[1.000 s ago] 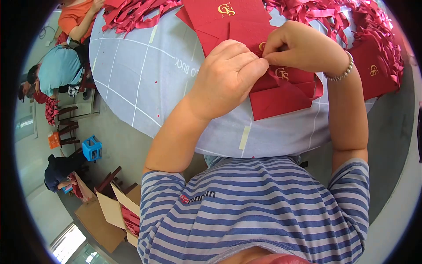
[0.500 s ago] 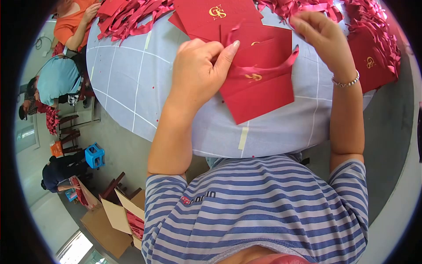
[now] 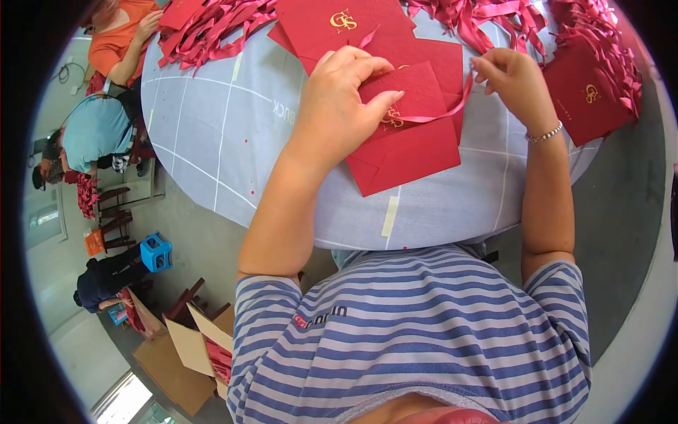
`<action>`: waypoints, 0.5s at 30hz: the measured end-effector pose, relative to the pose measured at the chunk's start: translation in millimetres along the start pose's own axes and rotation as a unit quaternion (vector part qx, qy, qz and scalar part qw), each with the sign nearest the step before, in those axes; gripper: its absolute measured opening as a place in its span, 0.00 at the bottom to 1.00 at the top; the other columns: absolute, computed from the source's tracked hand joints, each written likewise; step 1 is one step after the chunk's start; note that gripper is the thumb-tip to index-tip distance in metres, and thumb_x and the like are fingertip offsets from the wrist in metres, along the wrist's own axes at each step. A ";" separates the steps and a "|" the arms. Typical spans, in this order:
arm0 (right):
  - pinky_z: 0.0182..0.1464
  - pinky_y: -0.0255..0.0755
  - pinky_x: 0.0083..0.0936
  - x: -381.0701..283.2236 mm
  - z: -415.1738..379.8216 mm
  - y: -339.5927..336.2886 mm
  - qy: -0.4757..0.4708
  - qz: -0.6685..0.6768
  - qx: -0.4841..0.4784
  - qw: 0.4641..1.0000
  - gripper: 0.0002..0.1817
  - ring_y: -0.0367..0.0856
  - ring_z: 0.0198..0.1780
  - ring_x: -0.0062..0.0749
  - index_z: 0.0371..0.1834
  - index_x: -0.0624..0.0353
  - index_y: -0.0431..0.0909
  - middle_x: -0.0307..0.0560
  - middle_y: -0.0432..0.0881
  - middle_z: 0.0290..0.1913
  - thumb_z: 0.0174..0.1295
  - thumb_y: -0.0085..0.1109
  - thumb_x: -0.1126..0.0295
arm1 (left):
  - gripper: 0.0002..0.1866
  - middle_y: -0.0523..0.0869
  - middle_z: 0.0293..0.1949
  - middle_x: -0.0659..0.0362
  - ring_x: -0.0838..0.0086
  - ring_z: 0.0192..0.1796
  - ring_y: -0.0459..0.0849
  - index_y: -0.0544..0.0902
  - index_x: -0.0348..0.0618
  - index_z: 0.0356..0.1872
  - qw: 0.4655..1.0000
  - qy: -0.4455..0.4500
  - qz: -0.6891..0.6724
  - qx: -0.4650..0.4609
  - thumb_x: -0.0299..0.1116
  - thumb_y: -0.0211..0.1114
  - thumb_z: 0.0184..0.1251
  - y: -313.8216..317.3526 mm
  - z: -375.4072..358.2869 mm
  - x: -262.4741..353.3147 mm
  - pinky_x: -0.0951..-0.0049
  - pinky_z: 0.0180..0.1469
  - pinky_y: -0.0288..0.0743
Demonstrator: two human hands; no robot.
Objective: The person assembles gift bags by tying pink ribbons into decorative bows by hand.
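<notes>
A red envelope (image 3: pixel 413 159) with a gold monogram lies at an angle on the cloth-covered table, overlapping other red envelopes. My left hand (image 3: pixel 342 102) rests over its upper left side, thumb and fingers apart. A red ribbon (image 3: pixel 434 116) runs across the envelope from near my left thumb, then curves up to the right. Thumb and forefinger of my right hand (image 3: pixel 512 81) pinch that ribbon's end, beyond the envelope's right edge. Behind my left fingers, a short ribbon tip (image 3: pixel 369 35) sticks up.
Flat red envelopes (image 3: pixel 339 25) lie at the far side. Ribbon-tied piles stand at the far left (image 3: pixel 219 28) and right (image 3: pixel 590 92). On the floor at left are an open carton (image 3: pixel 191 346) and a blue stool (image 3: pixel 155 252). Several people work at left.
My left thumb and fingers have spread apart from a closed pinch. My right hand has drawn its ribbon end slightly down, and the upper envelope's monogram now shows more.
</notes>
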State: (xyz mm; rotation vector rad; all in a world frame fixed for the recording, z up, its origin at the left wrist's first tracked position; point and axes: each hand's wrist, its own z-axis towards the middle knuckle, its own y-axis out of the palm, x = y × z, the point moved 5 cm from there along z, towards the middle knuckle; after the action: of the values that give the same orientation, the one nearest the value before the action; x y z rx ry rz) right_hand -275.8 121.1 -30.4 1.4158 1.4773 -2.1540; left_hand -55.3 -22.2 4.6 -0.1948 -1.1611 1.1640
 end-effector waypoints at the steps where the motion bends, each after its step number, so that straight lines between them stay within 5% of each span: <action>1: 0.27 0.76 0.24 2.6 3.0 -2.5 0.007 -0.021 0.000 1.000 0.19 0.81 0.21 0.23 0.37 0.68 0.87 0.44 0.87 0.26 0.69 0.66 0.57 | 0.14 0.86 0.37 0.56 0.60 0.45 0.83 0.88 0.38 0.39 1.000 -0.001 0.000 0.000 0.32 0.78 0.53 1.1 0.8 -0.6 0.64 0.51 0.78; 2: 0.27 0.76 0.24 -3.0 1.2 -3.7 0.008 -0.021 -0.001 1.000 0.19 0.81 0.21 0.23 0.37 0.68 0.87 0.44 0.87 0.26 0.69 0.66 0.57 | 0.15 0.86 0.37 0.56 0.60 0.44 0.84 0.88 0.38 0.40 1.000 0.008 0.016 0.007 0.33 0.78 0.53 1.2 1.5 0.3 0.63 0.51 0.78; 4: 0.25 0.72 0.19 -12.4 -7.5 9.0 0.060 -0.178 -0.157 0.970 0.20 0.77 0.20 0.18 0.33 0.66 0.87 0.40 0.84 0.22 0.72 0.65 0.57 | 0.15 0.86 0.37 0.55 0.59 0.44 0.84 0.88 0.38 0.40 0.999 0.018 0.031 0.014 0.33 0.78 0.53 2.4 3.0 -0.5 0.62 0.52 0.77; 6: 0.23 0.72 0.19 -12.6 -12.5 14.3 0.137 -0.165 -0.155 0.964 0.22 0.78 0.19 0.18 0.31 0.66 0.86 0.40 0.83 0.20 0.71 0.65 0.54 | 0.16 0.87 0.37 0.54 0.58 0.44 0.85 0.87 0.38 0.40 0.998 0.022 0.056 -0.037 0.35 0.78 0.53 8.9 2.8 -2.8 0.60 0.53 0.76; 9: 0.22 0.71 0.18 -12.1 -13.0 18.4 0.001 -0.008 -0.128 0.992 0.25 0.77 0.17 0.19 0.28 0.66 0.86 0.40 0.83 0.19 0.70 0.66 0.52 | 0.16 0.87 0.35 0.54 0.58 0.43 0.85 0.87 0.37 0.38 0.997 -0.024 0.038 -0.068 0.36 0.78 0.53 8.8 1.2 -2.8 0.59 0.52 0.76; 13: 0.22 0.71 0.20 -8.4 -11.6 10.1 0.109 -0.065 -0.158 0.979 0.24 0.77 0.17 0.18 0.25 0.65 0.84 0.42 0.84 0.20 0.68 0.68 0.52 | 0.15 0.86 0.33 0.53 0.57 0.41 0.85 0.87 0.36 0.36 0.998 -0.032 0.018 -0.058 0.35 0.78 0.53 4.5 -0.8 -5.6 0.59 0.50 0.76; 15: 0.21 0.70 0.20 -7.4 -14.3 6.1 0.150 -0.097 -0.182 0.967 0.23 0.76 0.16 0.18 0.25 0.64 0.85 0.41 0.84 0.20 0.68 0.68 0.53 | 0.15 0.82 0.33 0.59 0.73 0.34 0.79 0.85 0.34 0.39 0.997 -0.050 0.011 -0.057 0.31 0.80 0.55 3.9 -3.3 -8.9 0.74 0.39 0.75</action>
State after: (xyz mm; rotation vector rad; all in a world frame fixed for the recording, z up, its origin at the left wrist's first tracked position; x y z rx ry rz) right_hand -259.6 126.9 -29.4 1.5595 2.0723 -1.6855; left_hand -54.5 -26.1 -4.9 -0.2396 -1.3178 1.1383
